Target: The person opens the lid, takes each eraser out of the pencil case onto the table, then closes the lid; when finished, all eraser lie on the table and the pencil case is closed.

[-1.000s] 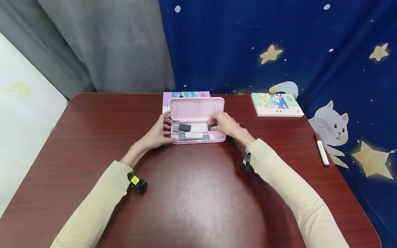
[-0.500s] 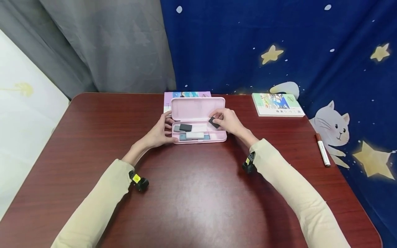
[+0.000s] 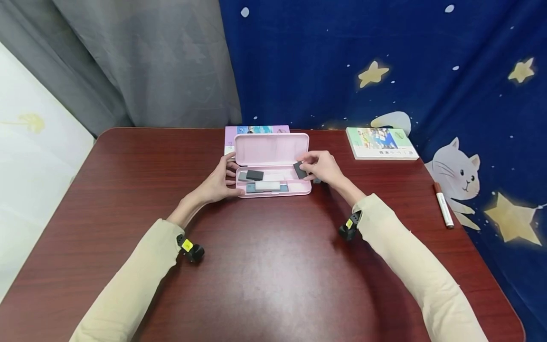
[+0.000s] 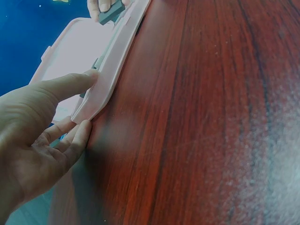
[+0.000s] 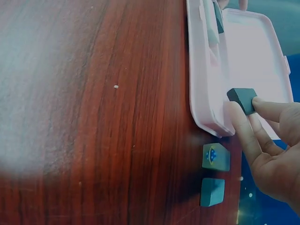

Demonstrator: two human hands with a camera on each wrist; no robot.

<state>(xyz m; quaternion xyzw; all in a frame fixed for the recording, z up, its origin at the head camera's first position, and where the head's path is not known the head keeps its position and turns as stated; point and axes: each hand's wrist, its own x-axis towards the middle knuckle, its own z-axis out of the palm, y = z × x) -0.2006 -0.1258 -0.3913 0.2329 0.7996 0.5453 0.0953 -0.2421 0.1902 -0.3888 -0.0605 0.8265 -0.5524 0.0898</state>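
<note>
While the left hand (image 3: 218,183) grips the near end of a pink pencil case (image 3: 299,191), the head view shows the right hand (image 3: 324,167) pinching a dark block (image 3: 300,170) at the far end from the left, in front of the raised lid (image 3: 271,149). Just beside the left fingers, inside the case, a flat dark piece (image 3: 255,175) partly overlaps a light grey piece (image 3: 242,177); nearer the left thumb, a white block (image 3: 267,186) rests on a blue strip (image 3: 284,188). Beyond the left fingertips lies a purple book (image 3: 230,140), partly behind the lid. Past the right hand and off to its right is a green book (image 3: 380,145); farther out that way lies a brown-capped marker (image 3: 444,209).

From the left wrist, the left thumb lies along the case's front wall, the other fingertips at its end corner.

From the right wrist, the dark block sits between right thumb and fingers, touching both. Beside that hand, just past the case's end, a patterned block (image 5: 216,158) and a plain block (image 5: 212,192) stand apart on the brown table (image 5: 117,126).
</note>
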